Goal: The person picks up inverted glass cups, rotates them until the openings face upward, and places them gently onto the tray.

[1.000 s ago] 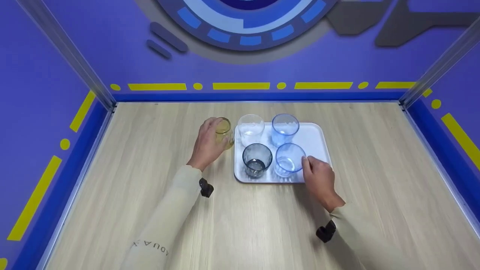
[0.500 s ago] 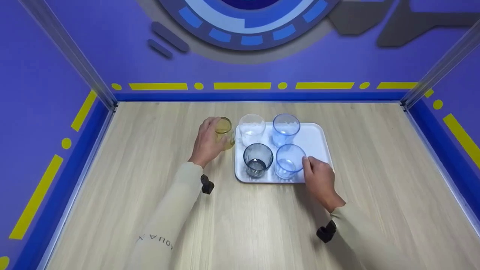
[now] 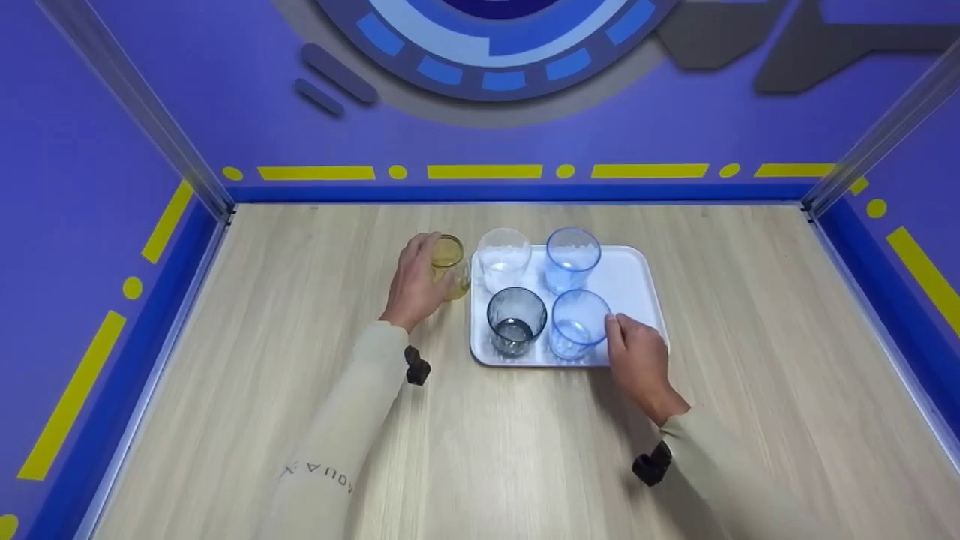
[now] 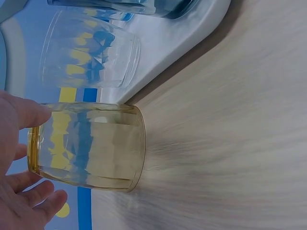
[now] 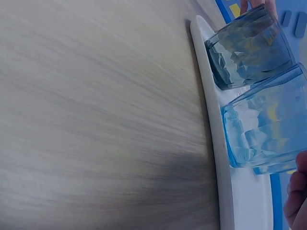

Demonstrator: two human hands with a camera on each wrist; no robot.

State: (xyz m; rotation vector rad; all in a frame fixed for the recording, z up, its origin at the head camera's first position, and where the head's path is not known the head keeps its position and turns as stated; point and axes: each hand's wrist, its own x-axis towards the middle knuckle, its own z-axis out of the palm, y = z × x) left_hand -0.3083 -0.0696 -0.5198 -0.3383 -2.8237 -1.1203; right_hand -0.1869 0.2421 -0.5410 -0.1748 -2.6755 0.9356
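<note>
On the left, a yellow glass (image 3: 456,281) stands on the table just beside the tray. My left hand (image 3: 416,283) holds it around its upper part, with the thumb on one side and the fingers on the other in the left wrist view. My right hand (image 3: 637,352) pinches the rim of the front blue glass (image 3: 577,330) between thumb and curled fingers. That glass is upright over the front of the white tray (image 3: 630,277). A dark grey glass (image 5: 252,48) is close beside it, toward the left.
Behind these on the tray are a clear glass (image 3: 504,259) at the left and a second blue glass (image 3: 571,259) to its right. Bare tray surface shows on the right side. Blue-purple panels (image 3: 480,142) wall the wooden table (image 3: 495,450) at the back and sides.
The front blue glass has shifted very slightly toward the tray's front edge in my right hand. My left hand stays at the yellow glass, its forearm a little more inward.
</note>
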